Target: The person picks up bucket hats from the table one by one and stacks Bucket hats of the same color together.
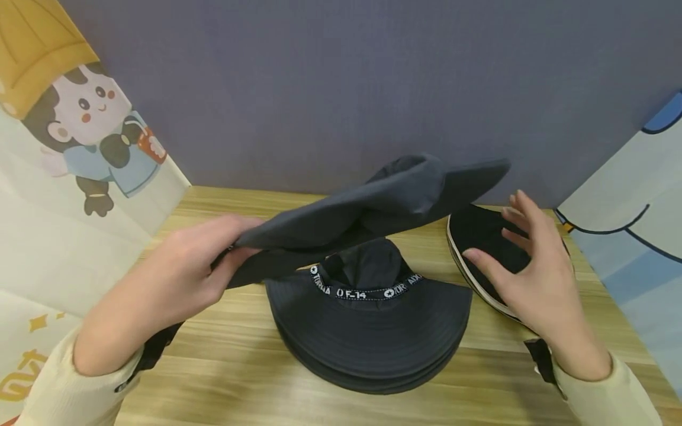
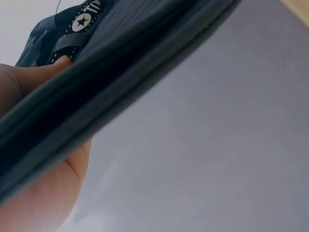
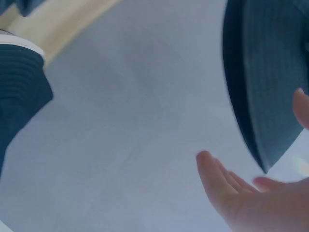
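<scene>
My left hand (image 1: 197, 266) grips a dark bucket hat (image 1: 351, 213) by its brim and holds it tilted in the air, its far brim reaching up to the right. In the left wrist view, the thumb lies on top of the brim (image 2: 120, 67) near a lettered black-and-white band. Below this hat, a stack of dark bucket hats (image 1: 373, 337) rests on the table, the top one with a lettered band round its crown. My right hand (image 1: 543, 278), fingers spread and holding nothing, hovers just right of the raised brim. In the right wrist view its fingers (image 3: 217, 181) stand close to the brim tip.
A black item with a cream edge (image 1: 479, 236) lies at the right of the wooden table (image 1: 224, 361), partly behind my right hand. A grey panel (image 1: 341, 89) stands at the back. Printed cartoon sheets (image 1: 96, 130) flank the table on both sides.
</scene>
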Demonstrator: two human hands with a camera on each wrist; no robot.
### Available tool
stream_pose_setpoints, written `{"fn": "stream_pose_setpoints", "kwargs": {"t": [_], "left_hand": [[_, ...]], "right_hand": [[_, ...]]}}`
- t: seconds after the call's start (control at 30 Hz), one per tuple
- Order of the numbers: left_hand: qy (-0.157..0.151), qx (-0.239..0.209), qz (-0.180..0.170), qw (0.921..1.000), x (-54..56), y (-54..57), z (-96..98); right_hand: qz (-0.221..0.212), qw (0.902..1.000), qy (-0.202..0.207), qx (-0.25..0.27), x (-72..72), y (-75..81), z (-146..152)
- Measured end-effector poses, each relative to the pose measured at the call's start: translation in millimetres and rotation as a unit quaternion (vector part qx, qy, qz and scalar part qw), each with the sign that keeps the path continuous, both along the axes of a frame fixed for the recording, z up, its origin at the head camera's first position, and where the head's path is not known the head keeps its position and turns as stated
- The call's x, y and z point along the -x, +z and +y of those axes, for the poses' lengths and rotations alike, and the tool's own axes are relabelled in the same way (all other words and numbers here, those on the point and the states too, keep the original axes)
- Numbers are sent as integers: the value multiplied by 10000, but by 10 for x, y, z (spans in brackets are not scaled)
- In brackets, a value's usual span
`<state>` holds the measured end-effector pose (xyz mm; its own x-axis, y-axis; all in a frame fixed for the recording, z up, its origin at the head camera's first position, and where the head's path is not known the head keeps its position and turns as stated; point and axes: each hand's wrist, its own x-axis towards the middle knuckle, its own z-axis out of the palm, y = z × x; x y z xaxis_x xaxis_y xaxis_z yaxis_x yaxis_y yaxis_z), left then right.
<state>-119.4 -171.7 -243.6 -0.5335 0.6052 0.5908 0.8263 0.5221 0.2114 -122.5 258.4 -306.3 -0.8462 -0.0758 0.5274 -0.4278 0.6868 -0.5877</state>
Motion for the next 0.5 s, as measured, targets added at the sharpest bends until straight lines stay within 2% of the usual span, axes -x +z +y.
{"fn": "stream_pose_setpoints", "kwargs": {"t": [0.07, 0.13, 0.23, 0.3, 0.33, 0.4, 0.5], "left_hand": [[-163, 101, -59, 9998, 2, 6, 37], [-371, 146, -79, 9992, 7, 7, 77], [-578, 207, -131, 9980, -5, 11, 128], [-614, 231, -125, 9978, -11, 4, 148], [-565, 236, -125, 9980, -14, 0, 151], [-338, 222, -88, 9991, -10, -9, 153], [407, 312, 39, 9987, 16, -18, 142]], "right_hand": [[384, 9984, 197, 367, 13, 45, -19], [494, 9951, 447, 731, 24, 73, -21], [280, 9842, 810, 1547, 25, 76, 4], [99, 9779, 772, 1941, 23, 77, 23], [40, 9776, 653, 2002, 22, 76, 33], [-56, 9657, 730, 2491, 25, 64, 58], [156, 9589, 673, 2750, 25, 37, 85]]}}
